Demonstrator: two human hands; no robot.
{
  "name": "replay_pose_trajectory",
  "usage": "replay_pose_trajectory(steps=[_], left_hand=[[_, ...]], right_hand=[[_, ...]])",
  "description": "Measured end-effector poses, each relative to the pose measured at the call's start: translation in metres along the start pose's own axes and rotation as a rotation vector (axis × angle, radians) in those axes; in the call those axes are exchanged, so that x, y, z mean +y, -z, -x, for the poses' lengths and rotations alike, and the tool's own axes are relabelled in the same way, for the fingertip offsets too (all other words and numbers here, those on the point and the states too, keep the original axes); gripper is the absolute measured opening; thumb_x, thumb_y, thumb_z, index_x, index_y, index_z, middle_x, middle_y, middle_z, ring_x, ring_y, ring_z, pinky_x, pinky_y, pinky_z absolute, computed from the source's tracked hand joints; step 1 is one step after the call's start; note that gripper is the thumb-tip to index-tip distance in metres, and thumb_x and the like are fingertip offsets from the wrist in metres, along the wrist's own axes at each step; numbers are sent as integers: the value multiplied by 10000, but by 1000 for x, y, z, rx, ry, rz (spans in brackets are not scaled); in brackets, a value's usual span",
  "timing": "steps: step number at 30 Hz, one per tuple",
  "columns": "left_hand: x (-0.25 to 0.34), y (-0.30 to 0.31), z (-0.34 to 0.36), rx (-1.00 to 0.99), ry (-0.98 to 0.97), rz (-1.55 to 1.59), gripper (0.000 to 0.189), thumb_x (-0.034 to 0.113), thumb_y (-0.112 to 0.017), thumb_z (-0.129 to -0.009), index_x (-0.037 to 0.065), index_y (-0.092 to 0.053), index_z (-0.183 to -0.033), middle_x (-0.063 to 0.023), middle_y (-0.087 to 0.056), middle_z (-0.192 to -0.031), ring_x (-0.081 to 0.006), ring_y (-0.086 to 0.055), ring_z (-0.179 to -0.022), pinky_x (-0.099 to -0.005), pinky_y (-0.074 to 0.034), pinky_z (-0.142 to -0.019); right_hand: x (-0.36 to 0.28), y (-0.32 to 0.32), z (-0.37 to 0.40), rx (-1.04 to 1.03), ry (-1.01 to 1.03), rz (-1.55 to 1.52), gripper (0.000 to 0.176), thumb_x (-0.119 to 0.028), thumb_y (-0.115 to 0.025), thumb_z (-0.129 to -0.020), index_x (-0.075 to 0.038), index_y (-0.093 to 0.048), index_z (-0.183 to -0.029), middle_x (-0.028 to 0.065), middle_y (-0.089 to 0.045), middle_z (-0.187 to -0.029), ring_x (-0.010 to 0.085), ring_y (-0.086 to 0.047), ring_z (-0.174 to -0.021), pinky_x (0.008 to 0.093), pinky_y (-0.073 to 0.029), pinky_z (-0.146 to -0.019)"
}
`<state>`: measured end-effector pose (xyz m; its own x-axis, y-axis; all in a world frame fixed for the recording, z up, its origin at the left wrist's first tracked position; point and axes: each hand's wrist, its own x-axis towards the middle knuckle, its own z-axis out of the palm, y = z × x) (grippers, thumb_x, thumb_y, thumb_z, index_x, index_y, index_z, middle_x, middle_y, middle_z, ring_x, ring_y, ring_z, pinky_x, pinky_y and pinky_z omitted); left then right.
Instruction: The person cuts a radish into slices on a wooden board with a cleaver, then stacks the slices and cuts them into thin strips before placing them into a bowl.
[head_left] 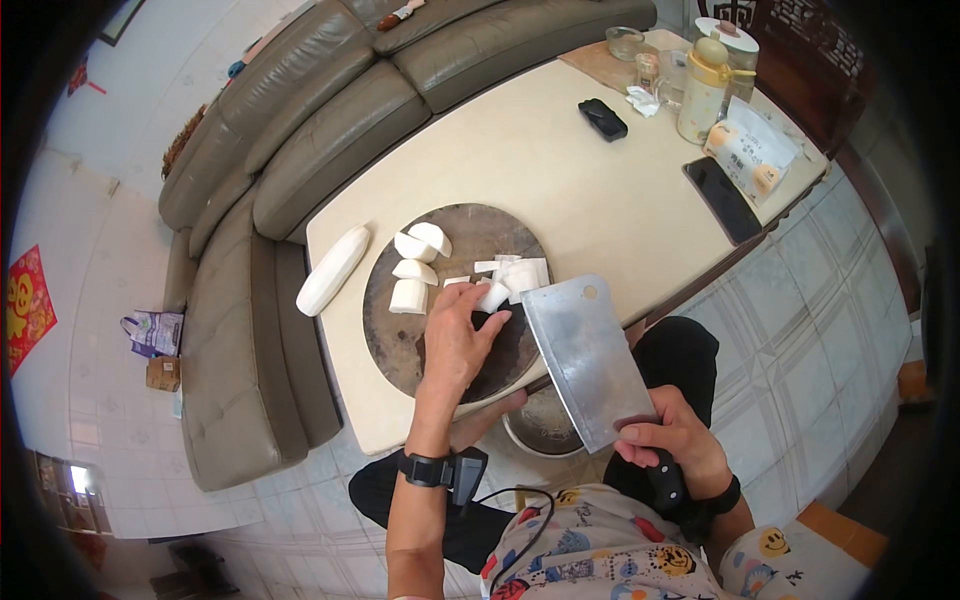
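A round dark cutting board (pixel 385 335) lies near the table's edge. On its left part are several thick white chunks (pixel 408 296) of a peeled vegetable, and on its right a pile of smaller white pieces (pixel 522 275). My left hand (pixel 462 335) is over the board with thumb and fingertips around a small white piece (pixel 494 296). In my right hand (pixel 678 436) is the black handle of a wide cleaver (pixel 585 360), its blade beside the board's right edge. A whole peeled white vegetable (pixel 334 270) rests on the table left of the board.
The cream table (pixel 480 150) also holds a black phone (pixel 722 201), a small black case (pixel 603 119), a tissue pack (pixel 748 152) and a yellow-topped bottle (pixel 703 95). Below the board is a metal basin (pixel 543 425). A grey sofa (pixel 340 115) stands behind.
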<state>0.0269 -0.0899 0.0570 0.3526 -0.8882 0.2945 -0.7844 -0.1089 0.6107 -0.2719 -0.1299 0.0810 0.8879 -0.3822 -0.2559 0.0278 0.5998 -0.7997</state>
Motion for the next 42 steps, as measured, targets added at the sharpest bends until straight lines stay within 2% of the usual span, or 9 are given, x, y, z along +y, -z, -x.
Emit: replay_pose_trajectory(steps=[6, 8, 11, 14, 23, 29, 32, 37, 42], left_hand=[[-11, -16, -1, 31, 149, -65, 272, 34, -750, -756, 4, -657, -1010, -80, -622, -908, -174, -584, -733, -294, -483, -670], [-23, -17, 1, 70, 224, 100, 186, 19, -713, -806, 6, -663, -984, -26, -639, -831, -100, -570, -701, -252, -469, -648], [-15, -1, 7, 126, 347, 249, 146, 32, -714, -803, 5, -684, -942, -36, -646, -717, -114, -573, -642, -275, -473, -621], [-24, 9, 21, 239, 325, 333, 121, 31, -695, -831, 3, -685, -949, -11, -649, -719, -64, -549, -655, -244, -463, -607], [-37, 25, 14, 132, 446, 261, 125, 5, -673, -856, -47, -656, -968, -55, -687, -876, -94, -622, -757, -216, -490, -723], [-42, 14, 9, 192, 374, 616, 113, 5, -639, -873, -36, -678, -971, -56, -686, -844, -85, -616, -765, -232, -482, -714], [-33, 26, 23, 229, 308, 404, 120, -4, -630, -871, -25, -683, -977, -86, -686, -868, -130, -630, -789, -266, -493, -720], [-17, 49, 78, 322, -86, -101, 153, -76, -655, -775, -21, -673, -916, -155, -646, -883, -297, -636, -823, -340, -506, -728], [-27, 37, 121, 269, -183, -270, 198, -107, -659, -741, 1, -668, -908, -136, -652, -922, -297, -638, -846, -350, -518, -726]], right_hand=[[-1, 0, 2, 24, -3, -6, 184, -165, -631, -867, 15, -625, -832, 48, -602, -703, 59, -493, -517, 198, -388, -489], [-1, 0, 3, 28, -1, 4, 185, -165, -631, -866, 16, -625, -830, 49, -602, -702, 60, -494, -517, 198, -389, -489], [0, 1, 3, 29, 0, 9, 184, -164, -630, -864, 17, -624, -828, 51, -601, -699, 61, -495, -517, 199, -389, -488], [-1, 1, 2, 23, 7, -2, 180, -160, -628, -860, 17, -623, -826, 52, -599, -696, 61, -492, -516, 200, -387, -488], [0, -7, 0, 50, 3, 11, 167, -147, -623, -852, 15, -613, -813, 53, -588, -683, 59, -473, -509, 207, -376, -486], [1, -7, -2, 37, 16, 0, 172, -148, -623, -854, 15, -614, -796, 55, -589, -683, 60, -473, -505, 209, -376, -487], [2, -6, -1, 37, 11, 9, 176, -150, -623, -856, 14, -614, -793, 56, -589, -684, 60, -471, -503, 210, -376, -485], [1, -7, -2, 28, 13, 21, 182, -157, -625, -857, 13, -614, -794, 56, -591, -687, 62, -471, -503, 211, -375, -483], [3, -7, -4, 19, 5, 54, 198, -176, -629, -857, 11, -614, -793, 49, -591, -685, 58, -475, -512, 210, -380, -493]])
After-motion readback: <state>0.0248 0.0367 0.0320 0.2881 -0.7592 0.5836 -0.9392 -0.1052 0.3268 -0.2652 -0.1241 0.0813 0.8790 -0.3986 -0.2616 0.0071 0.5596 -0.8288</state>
